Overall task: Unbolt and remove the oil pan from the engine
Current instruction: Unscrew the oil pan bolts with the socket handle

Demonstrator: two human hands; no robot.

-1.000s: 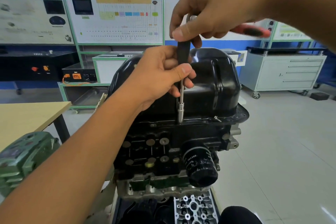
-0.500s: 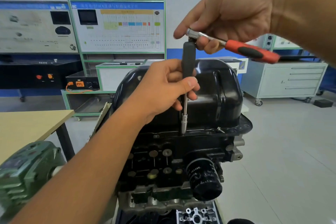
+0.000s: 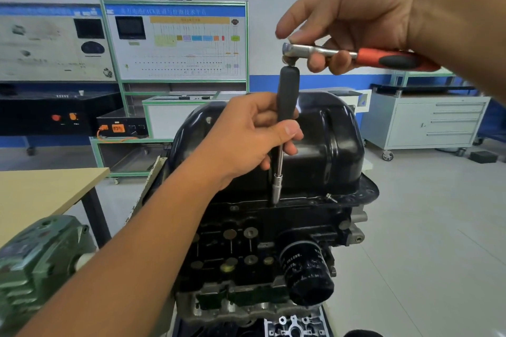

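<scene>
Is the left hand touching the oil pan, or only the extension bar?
Cannot tell. In the head view the left hand grips the extension bar in front of the oil pan; its fingers overlap the pan, so no gap or contact shows.

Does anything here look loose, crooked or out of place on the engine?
One thing: a small silver bolt lies tilted on the oil pan flange, right of the socket, not seated like a tightened one. It seems already loosened. Nothing else stands out.
</scene>
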